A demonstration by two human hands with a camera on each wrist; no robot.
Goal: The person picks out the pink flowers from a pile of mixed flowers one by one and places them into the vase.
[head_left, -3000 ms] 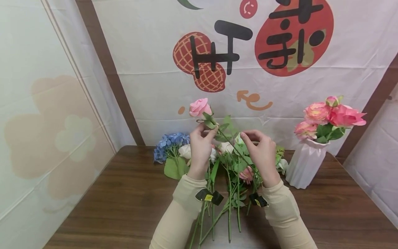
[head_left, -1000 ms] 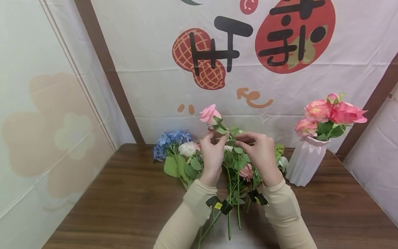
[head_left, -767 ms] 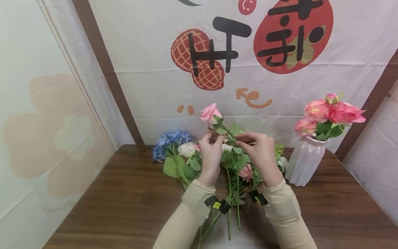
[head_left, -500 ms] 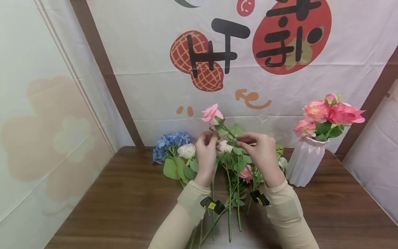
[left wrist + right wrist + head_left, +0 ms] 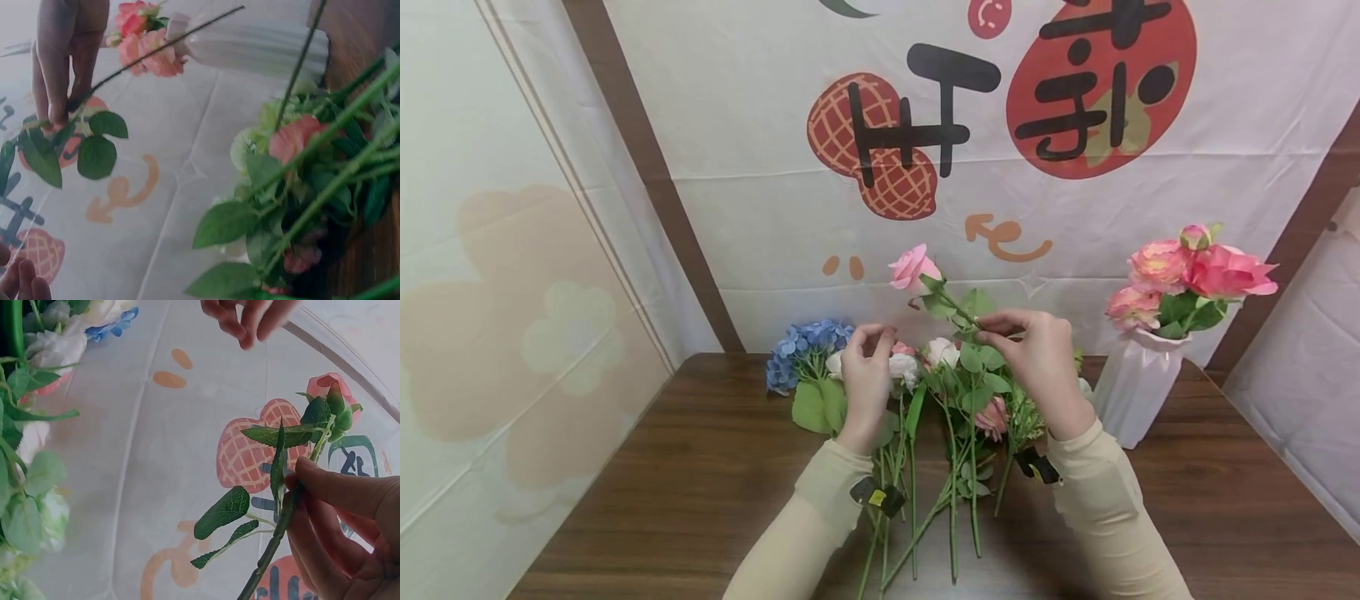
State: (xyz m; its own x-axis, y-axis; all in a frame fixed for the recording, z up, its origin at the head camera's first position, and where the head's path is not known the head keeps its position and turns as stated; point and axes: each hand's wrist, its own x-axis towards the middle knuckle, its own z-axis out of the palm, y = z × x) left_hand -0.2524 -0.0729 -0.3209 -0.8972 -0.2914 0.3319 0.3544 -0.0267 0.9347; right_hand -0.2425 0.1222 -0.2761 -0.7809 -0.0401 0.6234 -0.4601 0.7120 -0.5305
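My right hand point(image 5: 1039, 360) pinches the green stem of a pink rose point(image 5: 913, 267) between thumb and fingers. The bloom tilts up and to the left, above the flowers on the table. In the right wrist view, thumb and fingers grip the stem just under the leaves point(image 5: 222, 512). My left hand point(image 5: 865, 379) hovers to the left with loosely bent fingers and nothing visible in them; it is apart from the rose. Below both hands lies a pile of loose artificial flowers, among them a white bloom point(image 5: 942, 352), a pink one point(image 5: 992, 418) and long green stems point(image 5: 953, 533).
A blue hydrangea point(image 5: 805, 346) lies at the pile's left end. To the right, a white ribbed vase point(image 5: 1138, 392) holds several pink flowers point(image 5: 1165, 267). All stand on a dark wooden table point(image 5: 700, 483) against a printed cloth backdrop point(image 5: 760, 225).
The left hand, earlier at the rose's stem, has come away and moved left. The right hand now holds the rose alone, and has shifted slightly right.
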